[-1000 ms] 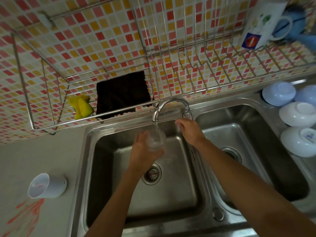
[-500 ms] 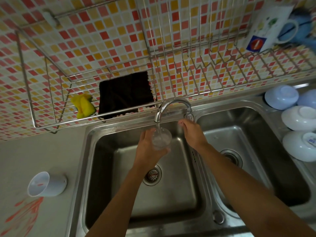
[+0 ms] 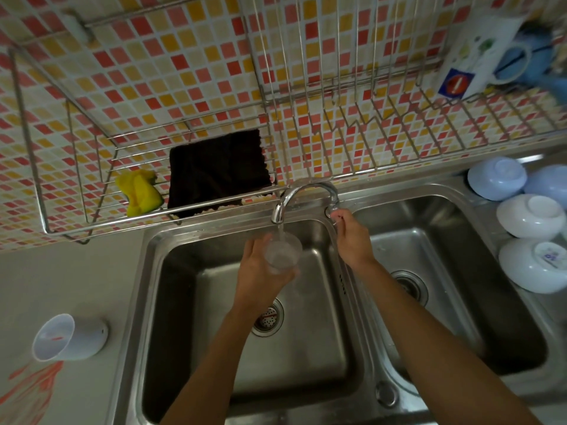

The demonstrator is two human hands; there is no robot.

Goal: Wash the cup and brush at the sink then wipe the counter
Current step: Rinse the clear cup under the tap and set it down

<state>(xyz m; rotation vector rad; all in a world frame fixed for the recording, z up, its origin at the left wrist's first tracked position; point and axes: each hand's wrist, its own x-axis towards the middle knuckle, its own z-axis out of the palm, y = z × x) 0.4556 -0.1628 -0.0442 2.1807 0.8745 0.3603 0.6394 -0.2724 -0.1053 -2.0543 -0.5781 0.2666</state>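
Now the clear plastic cup point(image 3: 282, 253) sits squarely under the faucet point(image 3: 302, 196), mouth up, with the stream falling straight into it. A second ago it was lower and tipped, the water glancing off it — since then the left hand point(image 3: 260, 271) has raised and levelled it just below the spout. That hand grips the cup from the left and beneath, fingers curled round its wall. The right hand point(image 3: 349, 237) has crept up from just right of the spout to the tap handle point(image 3: 333, 210) at the faucet's base, and now pinches it with thumb and fingertips.

I judge the cup is in the filling part of its rinse, and the fingers on the handle suggest the flow is about to be trimmed or cut — though which, the view cannot say. The wash is early: no brush shows anywhere, so that item is still to come.

Left of the faucet, on the wire rack point(image 3: 46, 194), a dark cloth point(image 3: 217, 170) hangs beside a yellow sponge point(image 3: 139, 193); either would serve for the wiping. Well to the faucet's left and nearer the viewer, a white cup point(image 3: 69, 337) lies on its side on the counter point(image 3: 61, 271) above red streaks point(image 3: 30, 384), clearly the mess to be wiped. To the faucet's right, past the second basin point(image 3: 454, 271), upturned bowls point(image 3: 530, 216) rest.
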